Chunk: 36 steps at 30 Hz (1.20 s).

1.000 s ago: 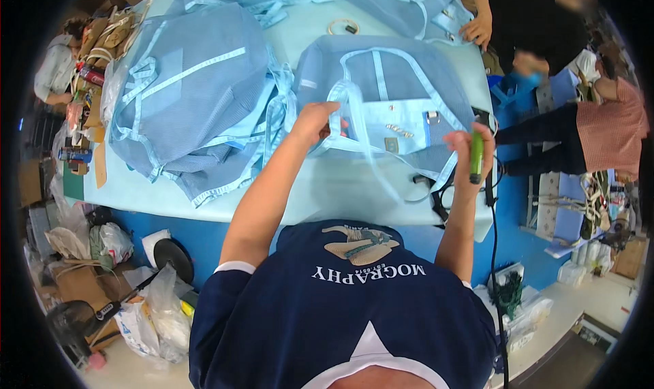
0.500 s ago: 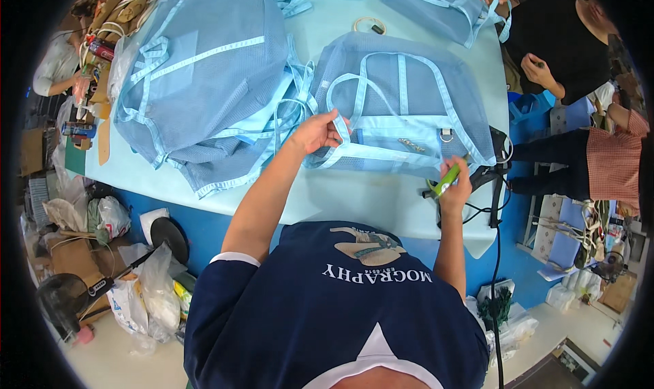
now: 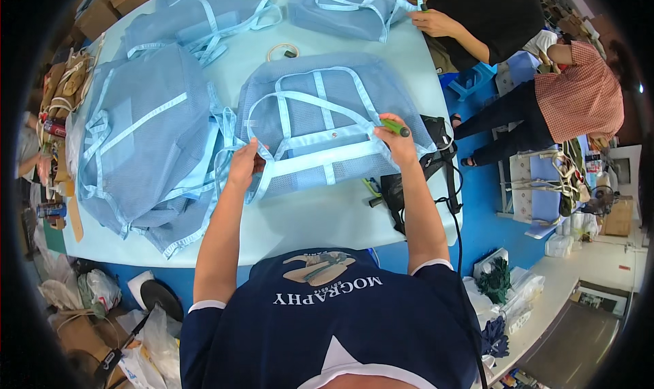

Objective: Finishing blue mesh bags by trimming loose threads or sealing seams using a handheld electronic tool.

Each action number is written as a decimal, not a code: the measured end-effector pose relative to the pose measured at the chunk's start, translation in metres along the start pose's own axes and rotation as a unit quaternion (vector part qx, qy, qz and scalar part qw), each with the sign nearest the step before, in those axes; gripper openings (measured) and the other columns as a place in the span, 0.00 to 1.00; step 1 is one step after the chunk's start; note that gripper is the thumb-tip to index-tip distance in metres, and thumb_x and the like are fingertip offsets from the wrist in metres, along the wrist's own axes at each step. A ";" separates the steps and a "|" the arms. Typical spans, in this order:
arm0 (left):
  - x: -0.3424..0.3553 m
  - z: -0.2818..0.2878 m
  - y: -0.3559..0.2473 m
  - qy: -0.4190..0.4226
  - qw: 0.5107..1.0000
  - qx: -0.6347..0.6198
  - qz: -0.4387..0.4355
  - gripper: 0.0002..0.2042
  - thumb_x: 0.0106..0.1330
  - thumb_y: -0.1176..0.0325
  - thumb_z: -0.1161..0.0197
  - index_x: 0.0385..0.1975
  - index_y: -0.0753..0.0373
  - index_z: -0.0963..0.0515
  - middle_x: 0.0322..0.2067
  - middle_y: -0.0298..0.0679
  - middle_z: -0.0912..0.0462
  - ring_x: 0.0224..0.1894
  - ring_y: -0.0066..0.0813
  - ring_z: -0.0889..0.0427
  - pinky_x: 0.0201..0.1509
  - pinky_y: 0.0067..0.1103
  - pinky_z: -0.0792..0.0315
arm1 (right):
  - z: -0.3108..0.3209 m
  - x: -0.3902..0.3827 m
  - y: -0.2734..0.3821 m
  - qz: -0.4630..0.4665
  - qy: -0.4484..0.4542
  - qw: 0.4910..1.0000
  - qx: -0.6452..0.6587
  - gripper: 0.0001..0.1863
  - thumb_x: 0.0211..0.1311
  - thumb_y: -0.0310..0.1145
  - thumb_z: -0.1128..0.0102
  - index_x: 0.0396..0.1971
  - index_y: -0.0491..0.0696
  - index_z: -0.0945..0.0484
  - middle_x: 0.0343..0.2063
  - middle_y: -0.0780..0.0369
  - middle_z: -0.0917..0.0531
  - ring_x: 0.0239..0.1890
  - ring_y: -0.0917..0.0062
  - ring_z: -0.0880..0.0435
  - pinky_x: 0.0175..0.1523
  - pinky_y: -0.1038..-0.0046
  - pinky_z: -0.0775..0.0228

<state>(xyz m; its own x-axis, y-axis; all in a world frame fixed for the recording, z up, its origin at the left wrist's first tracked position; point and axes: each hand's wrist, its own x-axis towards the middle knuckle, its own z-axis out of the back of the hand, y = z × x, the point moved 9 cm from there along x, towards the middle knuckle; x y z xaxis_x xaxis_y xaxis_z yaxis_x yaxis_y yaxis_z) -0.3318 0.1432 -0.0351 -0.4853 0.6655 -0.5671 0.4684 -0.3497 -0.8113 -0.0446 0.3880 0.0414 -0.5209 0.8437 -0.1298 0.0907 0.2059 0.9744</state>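
A blue mesh bag (image 3: 327, 135) with light-blue webbing straps lies spread on the table in front of me. My left hand (image 3: 246, 163) is closed on the bag's left front corner, where the edge binding and strap meet. At the bag's right side, my right hand (image 3: 396, 144) is wrapped round a short green tool (image 3: 395, 126) with a dark end; its working part is hidden. The same hand touches the bag's webbing edge. A small round metal snap (image 3: 334, 135) shows on the band across the bag's middle.
More blue mesh bags (image 3: 146, 137) are heaped on the left of the pale table (image 3: 272, 227). A black bag (image 3: 395, 198) with a cable lies at the right edge. Across the table a person in black (image 3: 480, 21) handles another bag; one in a checked shirt (image 3: 579, 92) stands farther right.
My view has turned to the right. The right hand with the green tool has gone up onto the bag's right edge. The bag's front band now lies straighter between my hands.
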 end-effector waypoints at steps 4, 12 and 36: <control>-0.014 -0.004 -0.005 0.043 0.997 -0.068 0.004 0.22 0.63 0.47 0.54 0.33 0.64 0.26 0.23 0.34 0.24 0.27 0.25 0.26 0.31 0.20 0.33 | 0.000 -0.001 -0.001 -0.004 -0.005 1.000 -0.004 0.20 0.44 0.17 0.39 0.40 0.46 0.28 0.28 0.63 0.22 0.33 0.81 0.23 0.39 0.82 0.32; -0.036 -0.025 -0.017 0.089 0.993 -0.078 0.006 0.22 0.63 0.50 0.56 0.37 0.65 0.26 0.32 0.36 0.22 0.35 0.25 0.25 0.37 0.20 0.37 | -0.005 -0.012 0.024 0.118 0.032 0.989 -0.083 0.19 0.46 0.18 0.40 0.41 0.46 0.29 0.31 0.64 0.22 0.35 0.81 0.22 0.41 0.81 0.32; -0.051 -0.058 -0.046 0.123 0.988 -0.091 0.007 0.15 0.53 0.79 0.41 0.42 0.68 0.28 0.31 0.37 0.22 0.32 0.21 0.24 0.37 0.16 0.32 | -0.012 -0.027 0.050 0.012 0.039 0.999 -0.014 0.21 0.48 0.18 0.45 0.45 0.46 0.33 0.31 0.58 0.19 0.32 0.81 0.23 0.32 0.82 0.35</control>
<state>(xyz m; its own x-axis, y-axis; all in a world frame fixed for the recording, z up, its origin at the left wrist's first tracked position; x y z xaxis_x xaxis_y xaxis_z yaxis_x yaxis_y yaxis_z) -0.2859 0.1634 0.0391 -0.2939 0.8101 -0.5074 0.6101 -0.2496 -0.7520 -0.0365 0.3693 0.0958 -0.5830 0.8073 -0.0920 0.0815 0.1708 0.9819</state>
